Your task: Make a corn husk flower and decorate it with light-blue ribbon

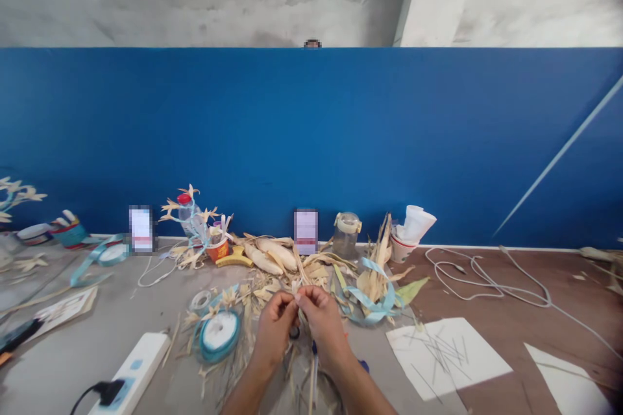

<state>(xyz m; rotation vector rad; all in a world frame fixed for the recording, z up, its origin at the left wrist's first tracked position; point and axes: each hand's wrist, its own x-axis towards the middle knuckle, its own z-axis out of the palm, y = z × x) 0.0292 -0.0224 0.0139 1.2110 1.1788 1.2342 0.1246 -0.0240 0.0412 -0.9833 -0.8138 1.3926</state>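
My left hand and my right hand meet at the front middle of the table. Thumbs and fingers of both are pinched together, tip to tip. A small pale bit shows at the fingertips, but what they hold is too small and hidden to make out. Dried corn husks lie heaped just beyond the hands. Left of them is a roll of blue ribbon, with pale husk flowers behind it. To the right, a loose blue ribbon curls over more husks. Dark handles, partly hidden, lie under my wrists.
A white power strip lies front left. Thin wires rest on a white sheet at right, near a white cable. Along the blue partition stand a clear jar, a paper cup, a phone and a bottle.
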